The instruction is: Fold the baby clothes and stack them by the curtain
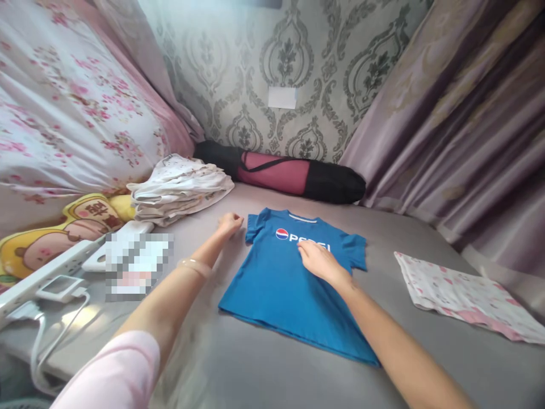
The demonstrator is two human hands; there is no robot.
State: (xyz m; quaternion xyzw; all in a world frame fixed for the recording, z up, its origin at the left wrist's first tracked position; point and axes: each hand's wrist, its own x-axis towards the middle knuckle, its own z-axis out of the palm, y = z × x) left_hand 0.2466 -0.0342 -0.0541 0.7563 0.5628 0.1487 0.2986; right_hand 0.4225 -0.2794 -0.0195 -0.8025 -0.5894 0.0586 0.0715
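Note:
A blue short-sleeved T-shirt (289, 289) with a white "PEPSI" print and round logo lies spread out, its collar pointing away from me. My left hand (231, 223) hovers just beside the sleeve at the shirt's left, fingers curled in, with a small gap between it and the cloth. I see nothing in it. My right hand (320, 262) rests on the chest of the shirt, covering part of the lettering. Its fingers lie along the fabric, slightly bent, and grip nothing that I can see.
A grey sheet (204, 352) lies beneath. Folded white cloths (179, 187) are piled at the back left, near a yellow cushion (55, 238), power strip (46, 272) and cables. A black-and-red long bag (276, 173) lies along the wall. Folded patterned cloth (468, 301) is at right.

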